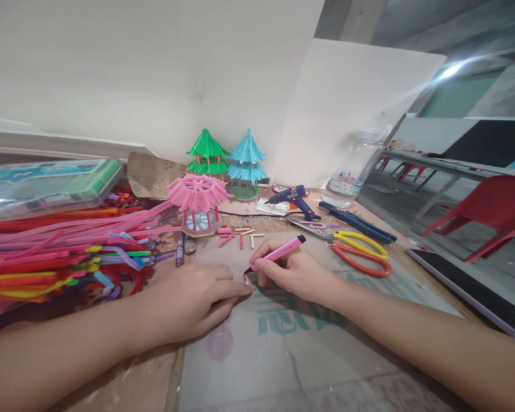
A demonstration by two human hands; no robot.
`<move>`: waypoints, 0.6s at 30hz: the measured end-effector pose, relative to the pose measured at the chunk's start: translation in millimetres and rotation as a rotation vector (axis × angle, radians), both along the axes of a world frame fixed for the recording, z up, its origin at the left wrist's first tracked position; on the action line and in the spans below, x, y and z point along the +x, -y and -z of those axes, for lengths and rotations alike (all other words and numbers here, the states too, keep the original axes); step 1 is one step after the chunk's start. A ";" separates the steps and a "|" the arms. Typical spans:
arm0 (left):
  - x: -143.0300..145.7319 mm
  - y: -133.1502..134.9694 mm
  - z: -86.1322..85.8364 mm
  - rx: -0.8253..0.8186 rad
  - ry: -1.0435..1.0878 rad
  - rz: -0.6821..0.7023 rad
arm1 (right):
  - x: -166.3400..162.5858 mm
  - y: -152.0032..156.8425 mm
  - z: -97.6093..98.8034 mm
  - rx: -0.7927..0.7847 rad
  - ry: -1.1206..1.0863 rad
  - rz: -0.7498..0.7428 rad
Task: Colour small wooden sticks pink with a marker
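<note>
A: What's the biggest limit on movement?
B: The pale upright panel [236, 74], standing behind the pink pavilion [197, 197]. Then the table [150, 372]; its right-hand edge runs off to the right of that pavilion, with floor visible beyond.

A: And the working area?
B: A grey sheet [326, 355] with teal lettering. Its far edge lies just in front of the pavilion, and the roomiest stretch spreads nearer the person, between the forearms.

A: What crowds the sides?
B: Left of the pavilion, a thick bundle of coloured stems [60, 252] heaps up, some reaching its roof. Far to the right and nearer the person, a phone [467, 292] lies along the table's edge. Closer on that same side, scissors [360, 252] sit by the sheet's far right part, handles spread.

A: The hands?
B: Both are in front of the pavilion. The left hand [193, 297] lies flat across the sheet's left edge, its fingers [229, 290] extended close together, pinning a tiny piece [246, 280]. The right hand [296, 272], a little rightward, has its fingers closed around a pink marker [278, 253].

A: Does the tip touch the piece?
B: It's right at its far end; I can't tell about contact.
</note>
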State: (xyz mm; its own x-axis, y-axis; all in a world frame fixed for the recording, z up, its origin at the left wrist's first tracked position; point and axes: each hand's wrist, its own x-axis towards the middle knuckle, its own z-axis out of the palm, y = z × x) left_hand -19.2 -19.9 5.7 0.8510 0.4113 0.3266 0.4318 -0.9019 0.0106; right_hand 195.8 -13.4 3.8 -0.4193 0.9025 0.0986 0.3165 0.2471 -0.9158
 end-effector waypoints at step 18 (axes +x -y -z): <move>0.1 0.4 0.0 0.009 0.009 0.010 | -0.5 1.0 -0.3 -0.004 -0.007 0.018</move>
State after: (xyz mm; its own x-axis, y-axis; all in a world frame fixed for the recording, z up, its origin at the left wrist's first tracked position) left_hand -19.1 -20.3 5.7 0.8523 0.3994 0.3377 0.4223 -0.9064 0.0061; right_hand 195.3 -14.4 4.0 -0.4019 0.9104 0.0980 0.3144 0.2377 -0.9191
